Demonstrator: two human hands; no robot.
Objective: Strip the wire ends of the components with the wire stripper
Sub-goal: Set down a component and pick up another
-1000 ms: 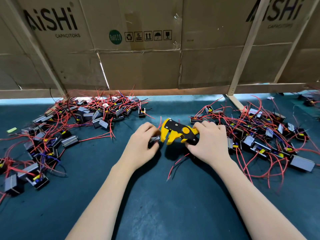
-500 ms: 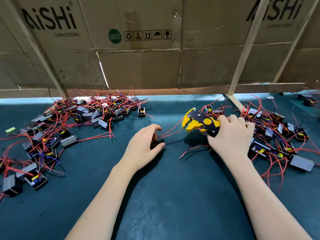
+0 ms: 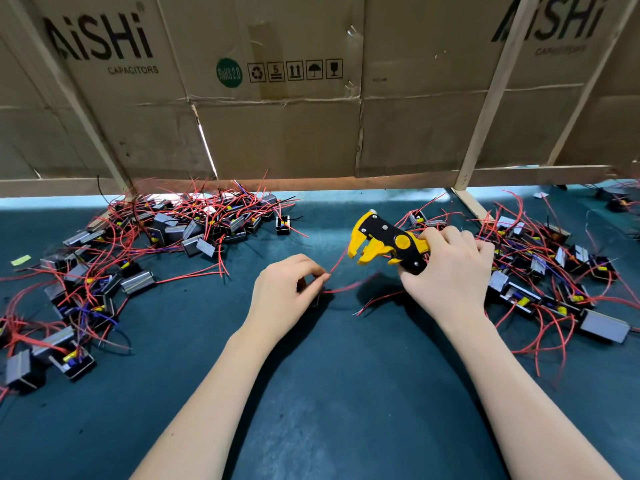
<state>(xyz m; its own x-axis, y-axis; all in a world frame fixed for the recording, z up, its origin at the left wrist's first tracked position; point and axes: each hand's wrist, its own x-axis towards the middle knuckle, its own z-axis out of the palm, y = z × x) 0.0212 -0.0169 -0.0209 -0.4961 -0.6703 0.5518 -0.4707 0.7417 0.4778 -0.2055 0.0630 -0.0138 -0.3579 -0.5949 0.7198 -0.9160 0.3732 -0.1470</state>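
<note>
Head view, the only view:

- Left hand [image 3: 285, 289]: fingers curled, thumb and forefinger pinching a red wire [image 3: 337, 259] close to a small component that is mostly hidden under the palm. Holding it down on the green mat [image 3: 329, 393] likely keeps the lead steady and pointed toward the tool.
- Right hand [image 3: 446, 268]: wrapped around the handles of the wire stripper [image 3: 384, 242], which is raised off the mat with its yellow jaw end facing left, toward the pinched wire. The jaws stand apart, just beside the wire's free end; whether the end is already between them cannot be told.
- A second red lead [image 3: 353, 289] runs from the same component along the mat below the tool, with a third end lying nearer the right wrist, presumably waiting their turn.
- Pile of components on the left [image 3: 156, 237] and pile on the right [image 3: 540, 271]: both heaps flank the working gap, so each hand can reach one side. Which heap holds stripped pieces is too fine to read.
- Cardboard wall [image 3: 277, 133] with printed lettering closes off the back of the bench, braced by wooden battens [image 3: 485, 98].
- Judged step: presenting a wire end to the open stripper; many components appear to remain.
</note>
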